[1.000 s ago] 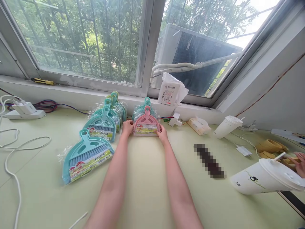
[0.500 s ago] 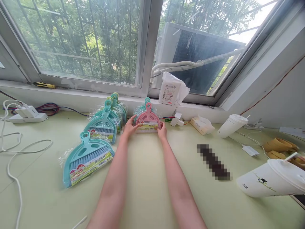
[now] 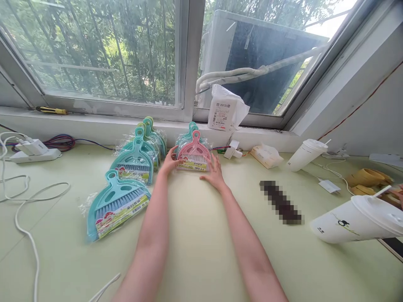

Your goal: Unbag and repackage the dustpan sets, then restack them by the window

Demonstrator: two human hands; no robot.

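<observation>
A pink dustpan and brush set in clear wrap stands upright near the window ledge, in front of turquoise dustpan sets. At its left edge is my left hand, thumb and fingers apart; the thumb tip overlaps the wrap's lower left side. My right hand is by its lower right corner, fingers spread and holding nothing. To the left, a row of wrapped turquoise and green dustpan sets leans back in a line. The nearest turquoise set has a blue brush and a mushroom-printed label.
A white packet sits on the sill, with a white plug adapter and tissue pack below. Two lidded cups and a blurred-out dark object lie right. A power strip and white cables are left; a screwdriver lies on the sill.
My right hand has let go of the pink set and spread its fingers, drawing slightly back. My left hand stays at the set's left edge. The whole view has shifted a little.
</observation>
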